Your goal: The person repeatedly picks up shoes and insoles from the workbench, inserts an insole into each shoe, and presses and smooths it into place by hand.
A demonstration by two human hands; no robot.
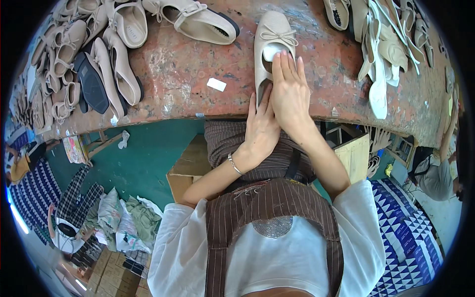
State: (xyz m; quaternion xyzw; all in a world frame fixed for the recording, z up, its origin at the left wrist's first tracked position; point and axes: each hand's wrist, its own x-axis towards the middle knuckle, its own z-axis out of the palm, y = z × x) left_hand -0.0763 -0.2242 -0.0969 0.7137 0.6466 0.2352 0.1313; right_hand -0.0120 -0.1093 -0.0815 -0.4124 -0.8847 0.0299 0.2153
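Observation:
A beige shoe [275,24] with a small bow lies on the table, toe pointing away from me. A white insole piece [272,50] shows inside its opening. My right hand [291,96] lies over the shoe with fingers stretched flat into the opening, fingertips at the white piece. At the heel end, my left hand [262,129] has its fingers around the shoe's rear edge; my right hand partly covers it. The heel is mostly hidden by both hands.
A small white card [216,84] lies left of the shoe on the worn reddish table [173,69]. Many beige shoes [126,67] crowd the left side. White insoles [378,96] and more shoes are heaped at the right. A cardboard box [184,171] stands below the table edge.

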